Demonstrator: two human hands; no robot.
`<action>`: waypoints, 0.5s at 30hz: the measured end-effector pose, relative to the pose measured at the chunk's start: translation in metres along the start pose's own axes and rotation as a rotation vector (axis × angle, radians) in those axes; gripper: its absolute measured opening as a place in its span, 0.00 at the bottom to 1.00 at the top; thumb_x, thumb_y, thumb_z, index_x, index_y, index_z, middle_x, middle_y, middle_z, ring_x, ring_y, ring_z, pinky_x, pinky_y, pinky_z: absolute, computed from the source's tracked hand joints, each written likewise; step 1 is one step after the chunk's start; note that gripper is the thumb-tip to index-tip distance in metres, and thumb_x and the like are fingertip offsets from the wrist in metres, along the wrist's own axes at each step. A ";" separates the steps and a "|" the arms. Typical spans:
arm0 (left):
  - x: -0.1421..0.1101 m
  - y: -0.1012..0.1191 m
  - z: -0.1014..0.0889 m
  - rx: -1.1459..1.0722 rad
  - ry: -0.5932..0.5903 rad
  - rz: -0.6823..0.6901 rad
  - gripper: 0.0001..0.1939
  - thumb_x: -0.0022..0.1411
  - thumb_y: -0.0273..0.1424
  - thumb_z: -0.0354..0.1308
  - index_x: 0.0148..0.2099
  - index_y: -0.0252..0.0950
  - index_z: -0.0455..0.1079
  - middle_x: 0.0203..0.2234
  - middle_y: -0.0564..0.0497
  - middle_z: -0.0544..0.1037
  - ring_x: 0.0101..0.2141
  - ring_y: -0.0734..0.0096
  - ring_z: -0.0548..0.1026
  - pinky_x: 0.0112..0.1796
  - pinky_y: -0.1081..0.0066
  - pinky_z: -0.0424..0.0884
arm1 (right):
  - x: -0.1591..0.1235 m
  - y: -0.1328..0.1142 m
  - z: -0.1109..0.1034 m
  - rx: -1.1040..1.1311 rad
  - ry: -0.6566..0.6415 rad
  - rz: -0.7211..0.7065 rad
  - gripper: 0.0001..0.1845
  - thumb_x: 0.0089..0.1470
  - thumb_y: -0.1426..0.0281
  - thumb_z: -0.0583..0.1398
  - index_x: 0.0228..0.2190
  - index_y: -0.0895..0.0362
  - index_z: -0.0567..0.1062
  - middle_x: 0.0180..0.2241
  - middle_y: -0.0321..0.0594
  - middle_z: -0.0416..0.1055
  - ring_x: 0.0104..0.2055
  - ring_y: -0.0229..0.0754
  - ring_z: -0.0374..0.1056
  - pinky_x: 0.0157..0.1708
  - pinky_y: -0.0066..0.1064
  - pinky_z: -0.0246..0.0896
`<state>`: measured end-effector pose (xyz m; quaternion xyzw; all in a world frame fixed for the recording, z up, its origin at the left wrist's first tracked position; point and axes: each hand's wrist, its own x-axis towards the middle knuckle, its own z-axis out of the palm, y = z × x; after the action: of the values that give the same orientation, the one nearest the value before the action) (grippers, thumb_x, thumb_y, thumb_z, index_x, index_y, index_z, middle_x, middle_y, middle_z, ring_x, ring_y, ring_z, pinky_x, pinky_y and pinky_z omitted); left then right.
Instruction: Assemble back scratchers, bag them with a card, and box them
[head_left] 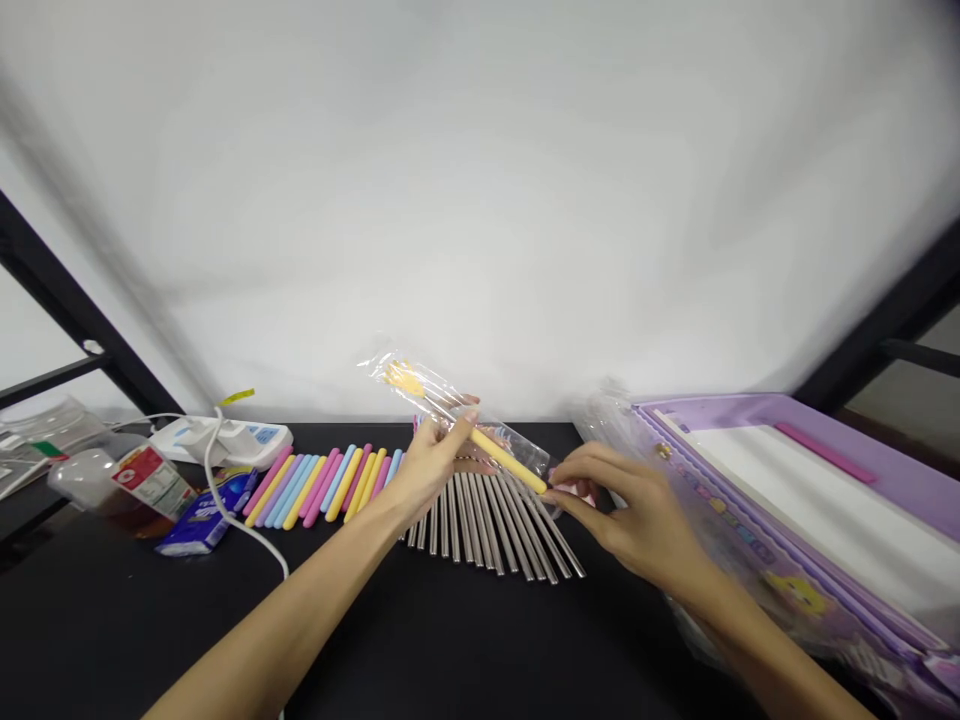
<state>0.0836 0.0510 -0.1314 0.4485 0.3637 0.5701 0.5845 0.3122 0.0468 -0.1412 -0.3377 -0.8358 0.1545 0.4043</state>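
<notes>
Worn on the head, the only camera looks forward and down across a black tabletop (pixel 90 620).

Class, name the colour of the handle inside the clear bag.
The handle is yellow, best seen in the head view.

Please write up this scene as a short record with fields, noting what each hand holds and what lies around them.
Left hand: the left hand grips a clear plastic sleeve around a yellow stick
Right hand: the right hand pinches the sleeve's lower end
Below the hands: fanned stainless steel rods
Beside the rods: pink, yellow and blue pastel sticks
Right side: a purple box in clear wrap
Far left: a white power strip, a plastic bottle, a blue packet
Surface: a black tabletop
</notes>
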 end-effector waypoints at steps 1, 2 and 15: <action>-0.001 0.000 0.001 -0.004 -0.021 -0.003 0.26 0.60 0.42 0.62 0.55 0.36 0.63 0.31 0.49 0.78 0.33 0.66 0.79 0.31 0.68 0.78 | 0.001 0.000 0.001 -0.020 0.023 -0.010 0.06 0.56 0.64 0.63 0.34 0.53 0.75 0.33 0.41 0.71 0.34 0.42 0.68 0.32 0.35 0.65; -0.001 0.000 0.001 -0.010 -0.035 -0.003 0.26 0.60 0.43 0.61 0.56 0.36 0.62 0.31 0.49 0.78 0.34 0.65 0.79 0.31 0.67 0.78 | 0.003 0.000 0.002 -0.031 0.046 -0.014 0.08 0.54 0.63 0.64 0.35 0.53 0.75 0.36 0.42 0.71 0.38 0.45 0.68 0.36 0.37 0.66; -0.010 0.004 0.008 -0.012 -0.073 -0.052 0.40 0.55 0.31 0.68 0.64 0.41 0.49 0.39 0.45 0.79 0.40 0.62 0.79 0.41 0.62 0.75 | 0.003 -0.003 0.013 0.383 -0.082 0.297 0.17 0.54 0.61 0.64 0.44 0.52 0.72 0.31 0.36 0.74 0.32 0.41 0.73 0.33 0.33 0.69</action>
<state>0.0894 0.0403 -0.1260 0.4557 0.3503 0.5402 0.6147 0.2996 0.0471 -0.1455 -0.3677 -0.7480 0.3816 0.3996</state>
